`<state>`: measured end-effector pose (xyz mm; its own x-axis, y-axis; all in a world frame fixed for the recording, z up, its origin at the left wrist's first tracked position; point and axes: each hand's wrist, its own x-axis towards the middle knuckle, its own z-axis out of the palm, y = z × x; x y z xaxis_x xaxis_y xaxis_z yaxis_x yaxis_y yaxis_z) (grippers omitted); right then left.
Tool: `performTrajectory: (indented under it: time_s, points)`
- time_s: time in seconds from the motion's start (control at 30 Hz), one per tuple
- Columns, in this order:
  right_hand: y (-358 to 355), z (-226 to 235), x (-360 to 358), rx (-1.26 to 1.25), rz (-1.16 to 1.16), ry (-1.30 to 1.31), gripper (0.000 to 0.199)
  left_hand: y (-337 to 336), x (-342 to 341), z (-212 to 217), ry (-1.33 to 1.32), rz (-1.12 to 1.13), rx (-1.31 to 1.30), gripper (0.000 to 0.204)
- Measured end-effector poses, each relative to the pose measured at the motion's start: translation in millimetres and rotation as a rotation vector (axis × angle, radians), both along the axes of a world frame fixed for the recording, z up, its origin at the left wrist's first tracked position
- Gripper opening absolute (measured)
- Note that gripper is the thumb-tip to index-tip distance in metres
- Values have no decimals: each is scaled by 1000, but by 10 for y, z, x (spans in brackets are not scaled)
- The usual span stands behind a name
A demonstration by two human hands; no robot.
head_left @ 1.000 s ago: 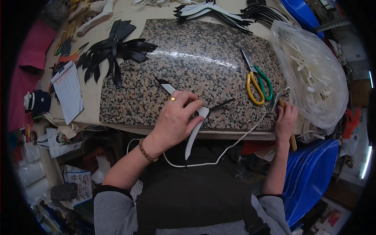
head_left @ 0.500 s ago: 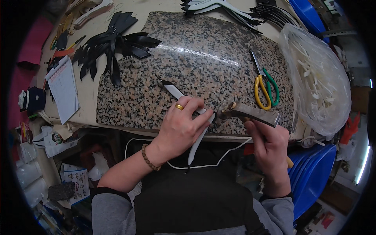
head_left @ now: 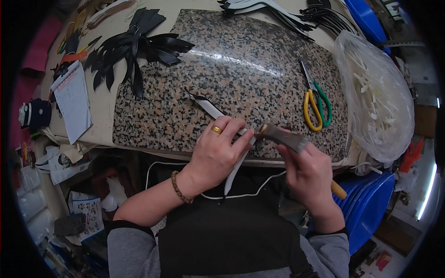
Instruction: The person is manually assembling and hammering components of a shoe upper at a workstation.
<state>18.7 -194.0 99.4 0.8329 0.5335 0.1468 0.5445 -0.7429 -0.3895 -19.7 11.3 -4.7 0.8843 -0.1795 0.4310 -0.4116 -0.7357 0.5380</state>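
Observation:
A bent white strip with black edging (head_left: 212, 109) lies partly on the speckled stone slab (head_left: 157, 116), and its lower end hangs over the near edge. My left hand (head_left: 217, 150) is closed on it at the bend, with thumb and fingertips pinching near the slab's edge. In my right hand (head_left: 308, 171) is a hammer (head_left: 282, 137); its metal head hovers just right of the pinched spot, and a yellow handle end sticks out below the palm. The head is slightly blurred. I cannot tell whether it touches the strip.
Yellow-and-green-handled scissors (head_left: 313, 106) lie on the slab's right side. Beyond it sits a clear bag of white scraps (head_left: 378, 102). Black strips (head_left: 134, 48) are bunched at the far left, near a notepad (head_left: 73, 102). White and black strips (head_left: 264, 11) lie at the back.
My right hand and the hammer have moved left, bringing the head closer to my left fingertips. My left hand keeps its pinch on the strip. The whole view has shifted slightly.

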Motion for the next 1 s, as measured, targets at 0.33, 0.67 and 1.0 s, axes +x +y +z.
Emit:
performTrajectory:
  time_s: [0.33,0.67,1.0]
  points:
    - [-47,-76,82,-55,33,52,26,14,-18,9,55,39,-82,37]
    - [-40,-110,4,-8,-3,75,20,14,-35,-32,32,57,-122,36]
    - [-48,217,31,173,-43,-16,24,15,36,129,203,57,-140,37]
